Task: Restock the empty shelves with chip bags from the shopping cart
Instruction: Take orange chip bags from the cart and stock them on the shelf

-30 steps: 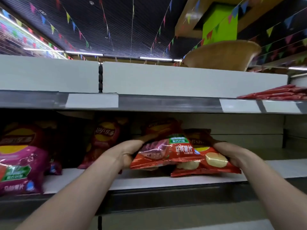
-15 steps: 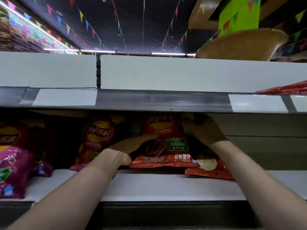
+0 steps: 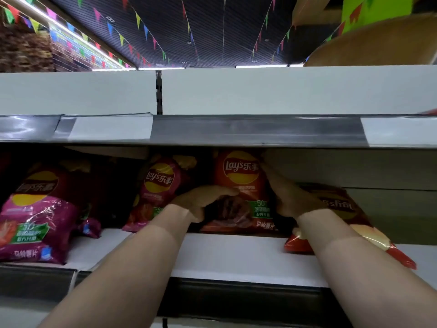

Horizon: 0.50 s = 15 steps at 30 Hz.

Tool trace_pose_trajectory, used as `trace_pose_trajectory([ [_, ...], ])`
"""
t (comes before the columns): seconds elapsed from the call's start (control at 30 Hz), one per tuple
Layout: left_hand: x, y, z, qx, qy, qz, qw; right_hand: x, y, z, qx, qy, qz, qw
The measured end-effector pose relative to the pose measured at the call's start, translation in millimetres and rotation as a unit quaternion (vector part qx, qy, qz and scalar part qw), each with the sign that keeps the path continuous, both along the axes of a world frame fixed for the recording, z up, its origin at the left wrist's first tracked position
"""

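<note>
The shelf [image 3: 236, 254] is a white board running beneath the upright red bag [image 3: 238, 183]. That bag stands on the board toward the back, with its logo facing out. The upper shelf rail [image 3: 248, 130] is a grey strip that crosses directly above the upright red bag and hides its top edge. The large magenta bag [image 3: 35, 216] stands far left of the upright red bag and nearer the shelf front, and it is well apart from the red bag. The tilted red bag [image 3: 343, 207] lies just right of the upright red bag. It leans with its logo upside down, and its lower corner overhangs the shelf front. The second magenta bag [image 3: 158, 192] stands just left of the upright red bag and leans back.

The left hand [image 3: 201, 201] grasps the upright red bag at its lower left, with the fingers curved across the front and the thumb below. The right hand [image 3: 290, 197] is at the right edge of the upright red bag, and its fingers reach to the upper corner. I cannot tell whether it grips the edge or only presses against it. Its forearm crosses in front of the tilted red bag.
</note>
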<state>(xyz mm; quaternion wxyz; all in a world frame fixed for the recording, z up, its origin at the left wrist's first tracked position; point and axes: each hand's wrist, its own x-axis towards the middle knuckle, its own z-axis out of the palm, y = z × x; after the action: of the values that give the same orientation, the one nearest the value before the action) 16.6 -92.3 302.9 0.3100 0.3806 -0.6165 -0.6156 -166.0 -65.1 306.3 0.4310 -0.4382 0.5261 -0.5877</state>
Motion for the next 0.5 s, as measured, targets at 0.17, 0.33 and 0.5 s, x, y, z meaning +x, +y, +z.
trace_pose_trajectory([
  [0.17, -9, -18, -14, -0.031, 0.032, 0.004, 0.999, 3, -4, -9, 0.008, 0.02, 0.007, 1.0],
  [0.33, -18, -21, -21, -0.098, 0.11, 0.047, 0.988, 8, -8, -9, -0.023, 0.002, -0.028, 0.999],
  [0.5, -27, -20, -30, -0.167, 0.063, 0.131, 0.975, 12, -19, -21, -0.02, 0.038, -0.034, 0.999],
])
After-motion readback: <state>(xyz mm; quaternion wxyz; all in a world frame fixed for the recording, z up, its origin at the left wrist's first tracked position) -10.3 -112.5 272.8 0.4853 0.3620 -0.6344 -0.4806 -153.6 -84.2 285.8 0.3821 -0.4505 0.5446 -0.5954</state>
